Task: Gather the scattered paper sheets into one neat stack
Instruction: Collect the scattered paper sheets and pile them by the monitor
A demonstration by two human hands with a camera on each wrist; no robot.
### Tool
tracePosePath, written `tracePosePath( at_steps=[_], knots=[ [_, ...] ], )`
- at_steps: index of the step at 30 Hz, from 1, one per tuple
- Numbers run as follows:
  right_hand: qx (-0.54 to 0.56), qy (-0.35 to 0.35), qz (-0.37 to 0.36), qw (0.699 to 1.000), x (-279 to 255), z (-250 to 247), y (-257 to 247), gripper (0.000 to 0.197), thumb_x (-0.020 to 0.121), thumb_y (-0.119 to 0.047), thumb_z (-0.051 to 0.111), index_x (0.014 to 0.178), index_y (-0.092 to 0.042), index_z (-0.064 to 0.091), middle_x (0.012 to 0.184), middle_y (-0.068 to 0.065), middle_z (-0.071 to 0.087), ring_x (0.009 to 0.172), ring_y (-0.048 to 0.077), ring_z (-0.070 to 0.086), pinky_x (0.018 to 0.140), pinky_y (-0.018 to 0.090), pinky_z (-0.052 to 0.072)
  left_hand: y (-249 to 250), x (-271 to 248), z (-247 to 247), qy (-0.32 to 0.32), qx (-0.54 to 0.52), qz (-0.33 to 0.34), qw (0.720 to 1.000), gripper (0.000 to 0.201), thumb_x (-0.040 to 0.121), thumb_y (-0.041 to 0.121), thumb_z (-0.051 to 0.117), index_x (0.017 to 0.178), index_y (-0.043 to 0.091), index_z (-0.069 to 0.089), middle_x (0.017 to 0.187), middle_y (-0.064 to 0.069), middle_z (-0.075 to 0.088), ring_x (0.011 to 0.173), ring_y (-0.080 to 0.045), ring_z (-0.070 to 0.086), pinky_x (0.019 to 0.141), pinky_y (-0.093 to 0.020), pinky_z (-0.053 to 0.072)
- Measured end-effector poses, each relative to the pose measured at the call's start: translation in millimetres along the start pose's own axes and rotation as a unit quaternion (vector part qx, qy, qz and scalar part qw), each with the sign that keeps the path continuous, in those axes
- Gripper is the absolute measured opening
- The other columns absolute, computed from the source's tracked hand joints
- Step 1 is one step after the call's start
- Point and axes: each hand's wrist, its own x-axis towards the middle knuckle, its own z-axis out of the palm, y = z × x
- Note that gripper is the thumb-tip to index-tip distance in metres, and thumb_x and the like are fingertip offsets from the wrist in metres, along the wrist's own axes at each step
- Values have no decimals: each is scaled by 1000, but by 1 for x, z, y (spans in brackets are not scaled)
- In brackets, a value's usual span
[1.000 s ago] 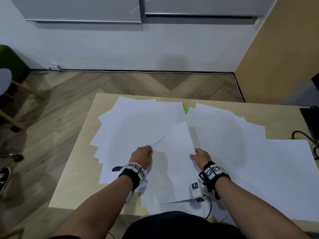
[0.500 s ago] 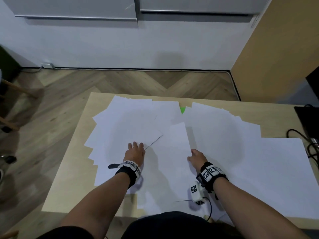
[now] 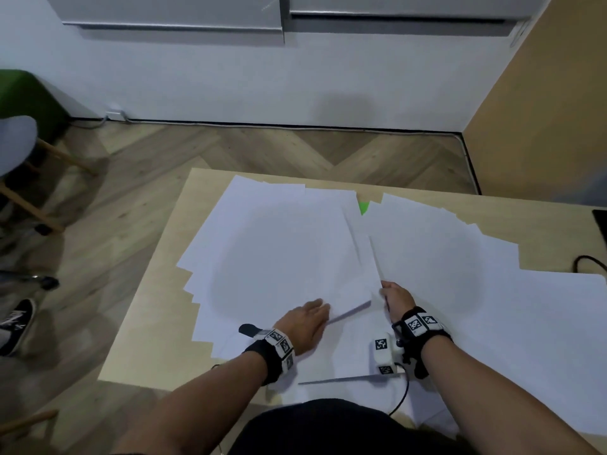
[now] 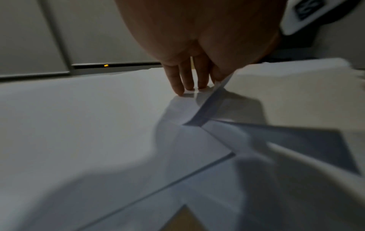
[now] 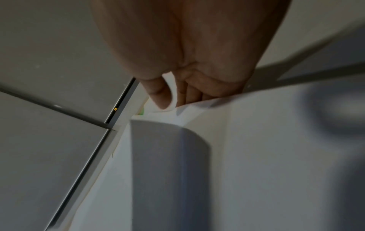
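White paper sheets (image 3: 279, 257) lie fanned in overlapping layers across the wooden table (image 3: 154, 339). The left hand (image 3: 303, 325) rests flat on them with straight fingers (image 4: 178, 84), its fingertips at the raised edge of a lifted sheet (image 3: 356, 284). On the far side of that sheet, the right hand (image 3: 395, 298) pinches its edge between thumb and curled fingers (image 5: 189, 92).

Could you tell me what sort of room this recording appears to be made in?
Probably an office or study room: a light wooden table strewn with white paper sheets, grey flat-fronted wall cabinets above, herringbone wood flooring, and a grey-seated chair with wooden legs at the side.
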Motion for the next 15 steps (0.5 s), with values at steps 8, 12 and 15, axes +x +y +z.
tracePosePath(
  at_steps=[8,12,15],
  knots=[
    [70,-29,0,997,18,7,19,42,60,-34,89,93,-15,70,94,4,75,91,22,71,91,42,55,5,-19,-5,-22,70,129,989,33,102,37,33,114,19,58,111,0,67,116,-24,55,93,-41,47],
    [49,-1,-7,999,5,6,10,26,69,-6,82,88,-16,67,95,7,74,92,26,70,90,40,55,-3,-21,-21,70,-16,-41,997,38,93,55,44,103,25,64,107,6,67,107,-21,56,91,-36,41],
    [82,-3,-31,996,-6,-2,6,37,71,10,76,100,-11,64,95,6,70,86,24,66,79,33,54,-33,-19,-33,162,-69,-327,928,50,83,59,61,116,21,59,122,-2,58,118,-27,49,92,-39,43]
  ],
)
